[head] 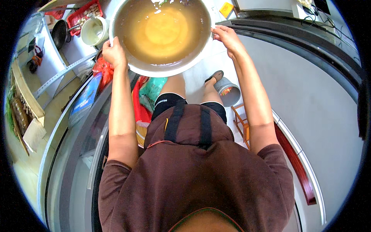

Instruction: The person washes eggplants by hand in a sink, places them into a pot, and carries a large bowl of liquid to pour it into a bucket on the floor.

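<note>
A large round metal basin (171, 70) is held out in front of me at the top of the view. Cloudy yellow-brown water (166, 32) fills much of it, with bright reflections near its far side. My left hand (115, 53) grips the rim on the left, thumb over the edge. On the opposite side my right hand (227, 39) has its fingers closed on the rim. The basin's far edge runs out of the picture.
A grey bucket (231, 97) with scraps inside stands by my right foot, near a wooden stool (242, 124). Glass-sided counters (98, 156) flank me. At upper left are a white bucket (92, 33), a black pan (59, 34) and a red basket (84, 17).
</note>
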Available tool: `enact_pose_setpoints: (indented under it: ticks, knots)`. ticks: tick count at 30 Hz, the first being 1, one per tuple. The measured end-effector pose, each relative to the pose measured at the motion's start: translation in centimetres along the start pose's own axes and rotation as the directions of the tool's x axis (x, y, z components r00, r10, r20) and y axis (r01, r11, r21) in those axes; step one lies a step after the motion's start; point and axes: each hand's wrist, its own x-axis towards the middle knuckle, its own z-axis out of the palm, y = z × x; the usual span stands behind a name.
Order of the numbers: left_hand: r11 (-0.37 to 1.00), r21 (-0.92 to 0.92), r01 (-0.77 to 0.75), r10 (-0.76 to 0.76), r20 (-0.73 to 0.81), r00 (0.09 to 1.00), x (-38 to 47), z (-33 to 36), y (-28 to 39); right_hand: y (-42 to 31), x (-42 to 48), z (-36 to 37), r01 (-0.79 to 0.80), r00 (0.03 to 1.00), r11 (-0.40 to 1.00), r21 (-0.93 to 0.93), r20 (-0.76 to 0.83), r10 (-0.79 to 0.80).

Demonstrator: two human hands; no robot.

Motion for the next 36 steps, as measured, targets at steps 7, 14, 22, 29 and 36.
enact_pose_setpoints:
  ticks: [7, 14, 22, 29, 36]
  knots:
    - [1.0, 0.013, -0.019, 0.019, 0.028, 0.999, -1.0, 0.0, 0.8, 1.5, -0.4, -0.6, -0.027, 1.0, 1.0, 0.007, -0.008, 0.028]
    - [0.996, -0.028, -0.088, 0.089, 0.041, 0.995, -1.8, -0.2, 0.3, 3.3, -1.1, -1.3, -0.079, 0.994, 0.995, -0.062, 0.073, 0.084]
    - [0.991, -0.039, -0.126, 0.128, 0.045, 0.991, -4.6, 0.9, -1.5, 7.0, -2.2, -2.9, -0.095, 0.992, 0.995, -0.007, 0.088, 0.095]
    - [0.981, 0.025, -0.192, 0.19, 0.081, 0.978, -8.4, 2.7, -3.1, 11.8, -5.1, -5.4, -0.151, 0.988, 0.984, 0.099, 0.024, 0.15]
    - [0.98, -0.049, -0.195, 0.2, 0.142, 0.97, -15.5, 5.5, -4.4, 18.4, -8.3, -8.8, -0.271, 0.936, 0.877, 0.396, -0.103, 0.336]
